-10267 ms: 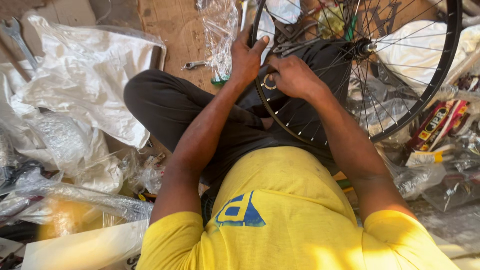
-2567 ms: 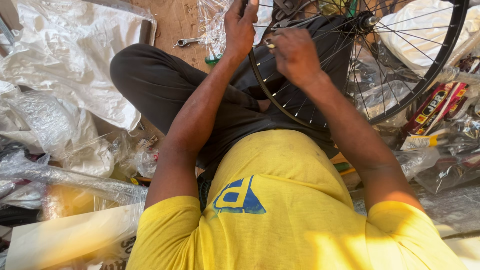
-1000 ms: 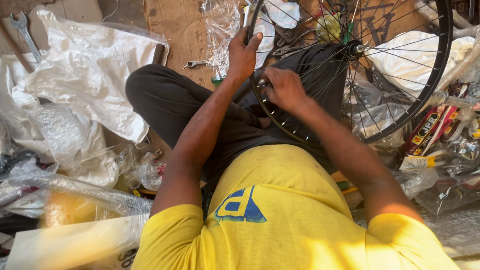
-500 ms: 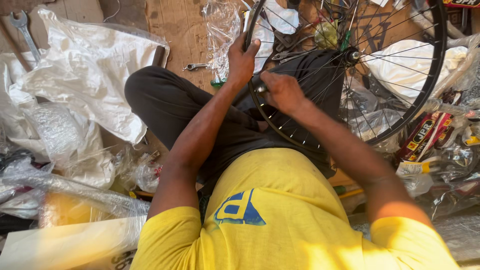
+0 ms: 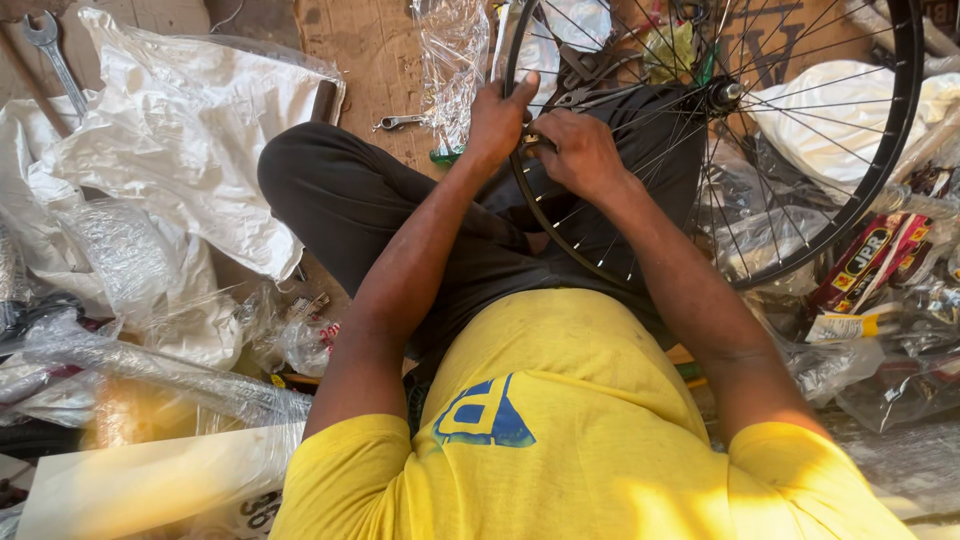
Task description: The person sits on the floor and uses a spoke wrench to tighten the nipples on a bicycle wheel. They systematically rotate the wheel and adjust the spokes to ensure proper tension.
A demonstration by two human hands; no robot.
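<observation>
Head cam: your left hand point(image 5: 497, 120) clamps the wheel rim point(image 5: 522, 205) steady while right hand point(image 5: 578, 152) fingers pinch, probably, 1 spoke nipple.

The wheel point(image 5: 800, 200) rests across the lap; a small wrench point(image 5: 398, 122) lies left of it, a spanner point(image 5: 55, 55) at the floor's far-left corner.

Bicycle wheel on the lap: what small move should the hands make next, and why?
Probably turn the small tool a little further. The left hand grips the rim, steadying the bicycle wheel, while the right hand pinches the tool where a spoke meets the rim.
</observation>
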